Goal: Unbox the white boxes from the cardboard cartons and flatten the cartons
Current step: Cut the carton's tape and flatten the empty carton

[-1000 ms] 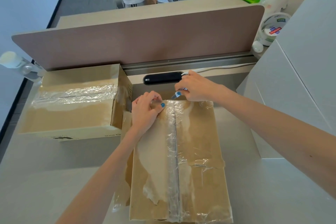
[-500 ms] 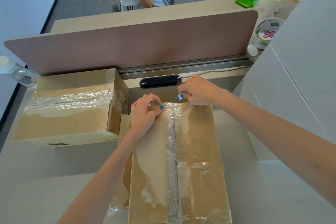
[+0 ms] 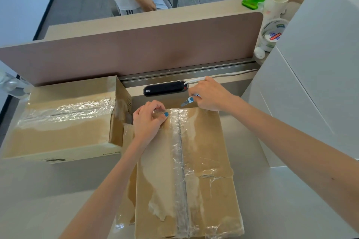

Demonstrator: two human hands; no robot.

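A taped cardboard carton (image 3: 204, 161) lies flat before me, with a clear tape strip (image 3: 179, 161) down its middle seam. My left hand (image 3: 148, 120) rests on the carton's far left corner, fingers curled and pinching the loose tape there. My right hand (image 3: 210, 94) grips a small blue-and-white cutter (image 3: 189, 100) just beyond the carton's far edge, blade pointing left toward the seam. A second taped carton (image 3: 64, 122) stands to the left.
Large white boxes (image 3: 310, 83) stand at the right. A brown divider panel (image 3: 136, 50) and a black power strip (image 3: 165, 88) lie behind the cartons. Cups and a green pack (image 3: 252, 1) sit at the far right. Two other people stand beyond the desk.
Both hands stay at the carton's far edge. The cutter has hardly shifted. My view has dropped slightly and moved closer.
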